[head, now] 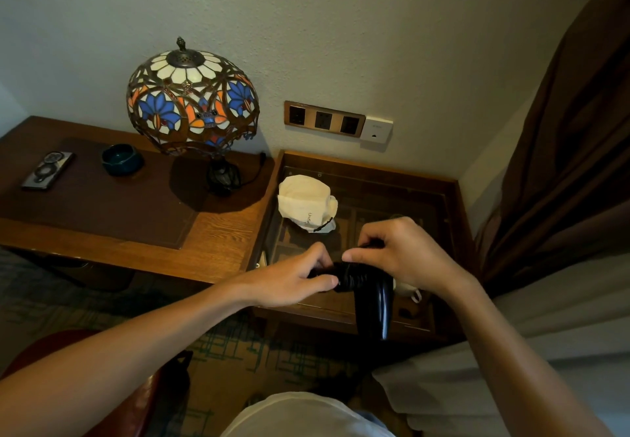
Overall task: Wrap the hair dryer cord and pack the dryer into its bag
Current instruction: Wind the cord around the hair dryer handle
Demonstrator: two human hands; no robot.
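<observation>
Two hands are meeting over the glass-topped worktop (443,198): the left hand (293,279) is gripping the one black hair dryer (375,297) by its handle, and the right hand (405,252) is pinching the dark cord (351,274) coiled around that handle. The coils are hard to count in the shadow. One white bag (305,201) is lying at 11 o'clock from the hands, well apart. One stained-glass lamp (192,99) is standing further out at 10 o'clock.

Black dryer (371,291), seemingly cream bag (305,203)
</observation>
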